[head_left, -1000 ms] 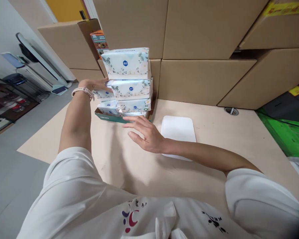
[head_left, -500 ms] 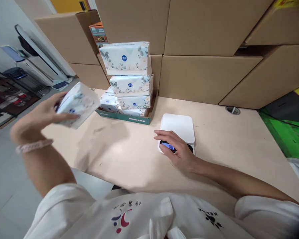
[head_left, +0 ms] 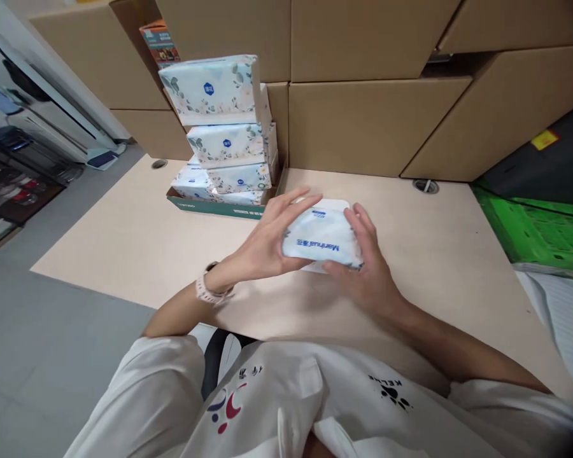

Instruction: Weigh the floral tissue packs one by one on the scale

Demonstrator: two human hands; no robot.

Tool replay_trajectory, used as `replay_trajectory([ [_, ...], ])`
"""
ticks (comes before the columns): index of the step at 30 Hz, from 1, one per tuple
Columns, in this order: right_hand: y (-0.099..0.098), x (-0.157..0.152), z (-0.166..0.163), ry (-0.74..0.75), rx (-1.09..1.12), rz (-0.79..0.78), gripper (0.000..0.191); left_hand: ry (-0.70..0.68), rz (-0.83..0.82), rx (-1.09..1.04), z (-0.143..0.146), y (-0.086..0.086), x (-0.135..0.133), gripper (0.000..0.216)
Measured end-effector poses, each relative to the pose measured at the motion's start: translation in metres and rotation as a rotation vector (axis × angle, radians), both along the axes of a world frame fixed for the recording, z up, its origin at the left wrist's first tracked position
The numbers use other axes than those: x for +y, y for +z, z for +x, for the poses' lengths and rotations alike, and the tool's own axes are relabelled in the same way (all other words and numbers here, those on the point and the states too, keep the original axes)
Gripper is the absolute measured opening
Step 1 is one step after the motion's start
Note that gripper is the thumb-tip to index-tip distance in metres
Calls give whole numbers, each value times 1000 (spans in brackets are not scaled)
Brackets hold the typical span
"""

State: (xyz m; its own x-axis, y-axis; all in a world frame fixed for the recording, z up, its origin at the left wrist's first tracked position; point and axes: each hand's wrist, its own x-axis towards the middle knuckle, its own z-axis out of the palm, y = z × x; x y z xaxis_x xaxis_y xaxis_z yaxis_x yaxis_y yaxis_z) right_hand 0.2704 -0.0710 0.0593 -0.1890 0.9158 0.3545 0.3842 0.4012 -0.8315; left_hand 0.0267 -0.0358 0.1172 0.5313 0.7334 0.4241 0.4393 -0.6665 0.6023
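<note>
Cardboard cartons (head_left: 351, 127) wall off the far side of a pale tabletop (head_left: 138, 235); grey floor (head_left: 62, 356) at 8 o'clock. Clock read from the held pack, 12 being away from the wearer.

Held pack (head_left: 319, 232), pale blue and white with blue lettering, at dial centre, between both hands. Left hand (head_left: 262, 245), banded at the wrist, grips its 9 o'clock end: fingers spread along the far side, thumb along the near edge. Right hand (head_left: 375, 273), somewhat blurred, pinches the 3 o'clock end between curved fingers and thumb.

Beneath the pack, a white flat object (head_left: 334, 203) mostly hidden; only far and near edges show. Cannot tell whether pack and object touch.

At 10 o'clock, stacked floral packs (head_left: 210, 92) rise from a green tray (head_left: 210, 206); left hand covers the tray's near right corner. Behind the stack, an orange-and-teal box (head_left: 160, 44), lower part blocked.

Toward 2 o'clock, a cable hole (head_left: 426, 186). Between 2 and 3, a dark case (head_left: 549, 165) with yellow label, cut off by the frame; green crate (head_left: 539, 229) at 3. Shelf (head_left: 14, 191) at 9, its contents hard to make out.
</note>
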Motion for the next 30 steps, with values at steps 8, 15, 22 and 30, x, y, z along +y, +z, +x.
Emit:
replay_trajectory([
  [8, -20, 66, 17, -72, 197, 90, 82, 81, -286, -669, 56, -52, 67, 80],
  [15, -55, 97, 13, -3, 277, -66, 84, 162, -592, -670, 49, -66, 98, 79],
  [22, -56, 101, 15, -26, 279, -72, 88, 204, -614, -664, 45, -68, 97, 77],
  [30, -88, 80, 58, -289, 478, -230, 83, 314, -771, -871, 18, -91, 60, 78],
])
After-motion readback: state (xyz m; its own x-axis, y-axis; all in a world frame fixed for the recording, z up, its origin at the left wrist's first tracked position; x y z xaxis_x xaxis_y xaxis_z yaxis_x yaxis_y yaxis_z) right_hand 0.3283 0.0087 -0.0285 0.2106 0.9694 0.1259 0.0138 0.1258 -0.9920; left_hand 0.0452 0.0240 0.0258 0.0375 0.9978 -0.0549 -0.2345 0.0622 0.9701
